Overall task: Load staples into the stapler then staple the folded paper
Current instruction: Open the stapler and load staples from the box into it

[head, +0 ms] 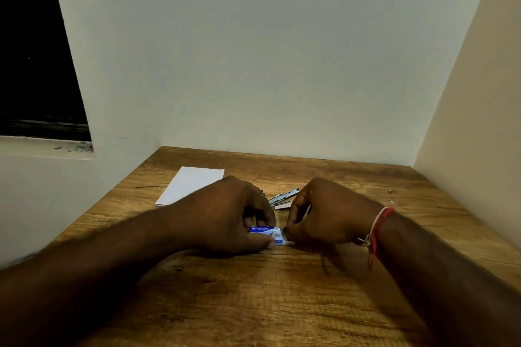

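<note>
Head view: both hands' fingers pinch one staple box (266, 231); one stapler (283, 196), one folded paper (191, 184).

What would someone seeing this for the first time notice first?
Two hands meet low in the middle of the wooden table, the left hand gripping a small blue staple box while the right hand works at its open end. Just behind them lies a metal stapler, partly hidden, and a folded white paper rests further left. A red thread band circles the right wrist.
</note>
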The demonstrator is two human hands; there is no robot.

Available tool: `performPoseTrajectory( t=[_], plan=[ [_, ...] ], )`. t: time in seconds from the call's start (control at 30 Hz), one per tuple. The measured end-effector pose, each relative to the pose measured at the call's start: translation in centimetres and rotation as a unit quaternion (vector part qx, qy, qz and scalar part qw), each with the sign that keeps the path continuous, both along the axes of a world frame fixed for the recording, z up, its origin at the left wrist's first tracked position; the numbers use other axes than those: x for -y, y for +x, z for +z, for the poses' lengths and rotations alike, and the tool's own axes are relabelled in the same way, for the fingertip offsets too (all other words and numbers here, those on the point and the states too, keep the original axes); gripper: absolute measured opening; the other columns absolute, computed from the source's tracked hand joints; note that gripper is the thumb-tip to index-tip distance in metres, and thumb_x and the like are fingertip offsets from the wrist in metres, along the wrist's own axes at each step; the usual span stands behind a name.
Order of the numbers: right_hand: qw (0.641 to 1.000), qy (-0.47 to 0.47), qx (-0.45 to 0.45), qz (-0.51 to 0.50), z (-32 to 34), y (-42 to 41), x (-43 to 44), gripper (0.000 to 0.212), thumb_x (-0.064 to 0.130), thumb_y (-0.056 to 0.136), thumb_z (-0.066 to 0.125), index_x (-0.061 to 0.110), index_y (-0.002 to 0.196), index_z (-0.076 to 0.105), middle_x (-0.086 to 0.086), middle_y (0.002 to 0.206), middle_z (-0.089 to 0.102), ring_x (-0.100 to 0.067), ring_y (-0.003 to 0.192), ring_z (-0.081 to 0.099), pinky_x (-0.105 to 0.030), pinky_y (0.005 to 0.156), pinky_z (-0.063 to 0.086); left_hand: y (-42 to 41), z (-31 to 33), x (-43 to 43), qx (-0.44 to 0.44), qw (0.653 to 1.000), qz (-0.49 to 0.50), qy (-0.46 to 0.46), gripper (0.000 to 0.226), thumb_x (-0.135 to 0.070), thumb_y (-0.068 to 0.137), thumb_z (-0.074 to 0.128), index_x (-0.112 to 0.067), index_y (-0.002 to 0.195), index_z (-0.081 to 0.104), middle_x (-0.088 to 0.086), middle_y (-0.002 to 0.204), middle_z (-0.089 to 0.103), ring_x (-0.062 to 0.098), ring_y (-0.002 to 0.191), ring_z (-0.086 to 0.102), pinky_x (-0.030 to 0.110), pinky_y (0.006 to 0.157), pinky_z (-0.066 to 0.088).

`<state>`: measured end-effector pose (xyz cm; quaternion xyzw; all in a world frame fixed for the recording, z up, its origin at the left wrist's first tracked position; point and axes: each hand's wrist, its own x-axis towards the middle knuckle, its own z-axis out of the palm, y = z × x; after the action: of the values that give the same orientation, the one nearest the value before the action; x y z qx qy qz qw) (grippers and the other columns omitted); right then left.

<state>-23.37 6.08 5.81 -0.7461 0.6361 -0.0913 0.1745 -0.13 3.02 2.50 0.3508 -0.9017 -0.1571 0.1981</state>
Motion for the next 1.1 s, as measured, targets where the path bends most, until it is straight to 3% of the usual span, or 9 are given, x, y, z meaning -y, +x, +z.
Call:
performPoseTrajectory(
  t=[0.17,0.37,0.47,0.57,0.73,0.83,1.0,1.1],
  plan=[
    [1.0,0.008,-0.022,-0.02,0.1,0.6,-0.1,0.006,0.031,0.09,0.087,0.026,0.089,0.087,0.007,0.09,0.081,-0.005,0.079,0.069,-0.023,0.064,0.055,0.1,0.0,0.0,-0.01,1.0,-0.006,-0.001,0.021,-0.046,0.086,0.09,-0.034,0.103,0.086,-0.018,0.094,0.077,0.006,0.089,0.074,0.035,0.079,0.065],
    [1.0,-0.001,-0.006,0.003,0.4,-0.4,-0.3,0.007,0.029,0.095,0.082,0.024,0.093,0.086,0.008,0.088,0.082,-0.006,0.082,0.073,-0.021,0.068,0.056,0.0,-0.1,0.0,-0.004,1.0,-0.005,0.005,0.023,-0.048,0.087,0.09,-0.034,0.105,0.085,-0.018,0.095,0.078,0.005,0.089,0.075,0.033,0.077,0.066],
    [0.997,-0.033,0.068,0.014,0.4,-1.5,0.3,0.008,0.028,0.097,0.081,0.024,0.092,0.086,0.009,0.09,0.084,-0.008,0.084,0.077,-0.031,0.079,0.062,0.0,-0.3,0.2,-0.015,1.0,-0.005,0.006,0.03,-0.054,0.085,0.09,-0.035,0.108,0.084,-0.018,0.096,0.079,0.004,0.088,0.075,0.031,0.077,0.066],
    [0.983,-0.019,0.179,0.025,-0.3,-1.6,0.7,0.009,0.025,0.099,0.08,0.022,0.093,0.086,0.004,0.088,0.083,-0.006,0.076,0.069,-0.028,0.07,0.055,-0.2,-0.5,0.2,-0.077,0.997,0.014,-0.015,0.032,-0.058,0.083,0.091,-0.04,0.108,0.083,-0.02,0.095,0.08,0.003,0.087,0.075,0.02,0.069,0.061],
    [0.941,0.031,0.334,0.05,-1.0,-1.6,1.1,0.014,0.016,0.103,0.074,0.005,0.102,0.082,-0.013,0.094,0.08,-0.013,0.077,0.062,-0.029,0.064,0.049,-0.2,-0.6,0.8,-0.206,0.975,0.017,-0.079,0.029,-0.035,0.083,0.098,-0.034,0.109,0.084,-0.018,0.091,0.082,0.008,0.082,0.078,0.026,0.069,0.064],
    [0.911,0.068,0.402,0.051,-1.1,-1.3,1.1,0.01,0.012,0.102,0.073,0.005,0.101,0.08,-0.005,0.084,0.074,-0.012,0.071,0.059,-0.028,0.062,0.045,-0.1,-0.4,0.8,-0.227,0.966,-0.002,-0.125,0.029,-0.026,0.084,0.098,-0.032,0.111,0.086,-0.021,0.094,0.081,0.007,0.08,0.078,0.018,0.07,0.06],
    [0.86,0.109,0.498,0.028,-1.3,-1.0,1.1,0.008,0.005,0.102,0.07,0.001,0.103,0.076,-0.014,0.097,0.074,-0.014,0.071,0.061,-0.028,0.061,0.045,-0.2,-0.6,0.9,-0.26,0.954,-0.021,-0.15,0.019,-0.022,0.09,0.093,-0.029,0.107,0.089,-0.017,0.095,0.083,0.01,0.077,0.078,0.031,0.068,0.063],
    [0.842,0.107,0.529,0.019,-1.4,-0.9,1.1,0.012,0.005,0.103,0.068,-0.001,0.103,0.078,-0.014,0.103,0.08,-0.014,0.073,0.064,-0.029,0.064,0.047,-0.4,-0.8,1.0,-0.284,0.95,0.001,-0.13,0.011,-0.024,0.091,0.092,-0.029,0.101,0.09,-0.015,0.089,0.084,0.014,0.079,0.078,0.028,0.068,0.062]
  ],
)
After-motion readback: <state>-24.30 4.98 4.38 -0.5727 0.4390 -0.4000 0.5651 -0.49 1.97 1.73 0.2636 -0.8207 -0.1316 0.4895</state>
